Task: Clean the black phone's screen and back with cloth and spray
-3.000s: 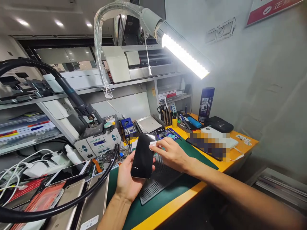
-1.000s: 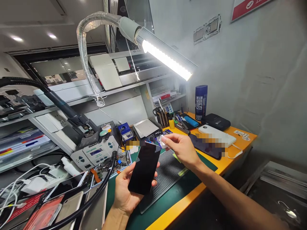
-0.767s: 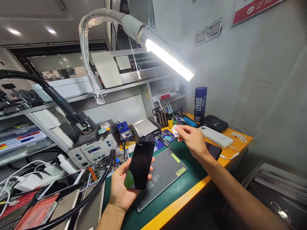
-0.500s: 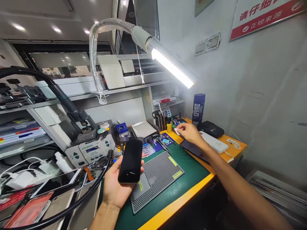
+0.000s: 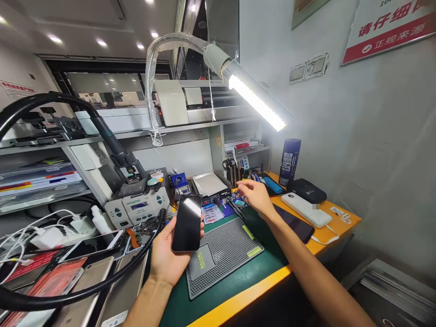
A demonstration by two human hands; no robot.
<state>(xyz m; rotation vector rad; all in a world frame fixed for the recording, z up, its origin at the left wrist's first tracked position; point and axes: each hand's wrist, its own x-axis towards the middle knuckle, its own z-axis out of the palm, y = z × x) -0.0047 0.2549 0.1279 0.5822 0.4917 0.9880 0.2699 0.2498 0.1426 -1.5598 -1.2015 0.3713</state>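
A smartphone (image 5: 186, 225) with a dark, glossy screen rests face up in my left hand (image 5: 166, 259), whose fingers wrap round its far edge. The lamp's glare lies across the upper part of the screen. My right hand (image 5: 256, 196) hangs over the back of the bench, near the tweezers (image 5: 235, 208) and a small yellow bottle that it mostly covers. Its thumb and fingertips are drawn together; whatever they pinch does not show clearly. Under and beside the phone, a grey perforated mat (image 5: 226, 254) lies on the green work mat (image 5: 238, 290).
A lit lamp (image 5: 257, 102) leans over the bench. To the left stands a grey rework station (image 5: 139, 206), its black hose (image 5: 112, 281) curving past my left forearm. At right are a white power bank (image 5: 304, 209), a dark tablet-like device (image 5: 294, 222) and a blue spray can (image 5: 289, 161).
My right hand has moved left, toward the phone; the small white piece seen in its fingers no longer shows. The phone has tilted slightly and catches the lamp's reflection. The view has shifted left.
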